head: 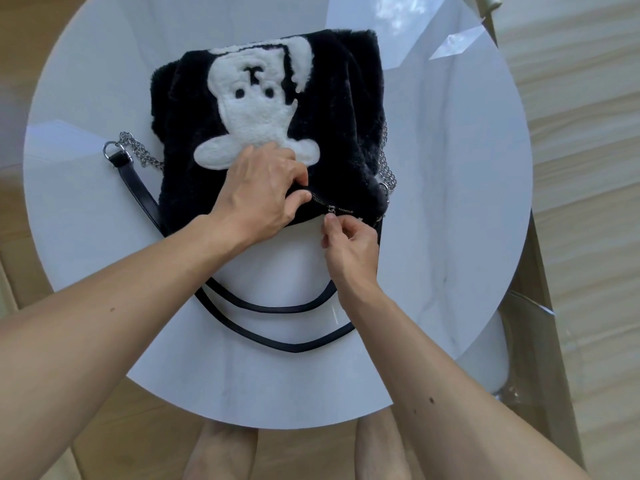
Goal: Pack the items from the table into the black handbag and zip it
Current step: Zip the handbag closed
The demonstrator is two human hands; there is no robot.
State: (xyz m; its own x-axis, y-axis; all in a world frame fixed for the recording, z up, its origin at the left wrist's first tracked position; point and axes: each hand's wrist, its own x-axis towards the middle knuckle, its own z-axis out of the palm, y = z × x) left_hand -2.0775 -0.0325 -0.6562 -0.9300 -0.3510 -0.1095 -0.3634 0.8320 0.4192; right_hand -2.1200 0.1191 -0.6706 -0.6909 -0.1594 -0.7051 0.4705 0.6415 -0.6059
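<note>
Both forearms reach in from the near edge, with bare knees showing below the rim of the round white bench [450, 202].

Judged from what lies on the bench, the packing looks finished. No loose items show anywhere on it, only the black handbag [339, 109], which lies flat in the middle with its opening toward the person. What is left is the zipping, and that is in hand now. The left hand [263, 192] has its fingers curled, gripping the furry top edge just beside the zip teeth. The right hand [349, 247] pinches narrowly with thumb and forefinger at the zip pull [331, 211]. A short run of teeth shows on either side of the pull, but I cannot tell how much of the zip is already closed.

A black strap [277, 310] loops toward the person, and a chain [142, 152] trails to the left.

No brand or writing can be read. The bag's only decoration is a white bear patch [256, 109].
</note>
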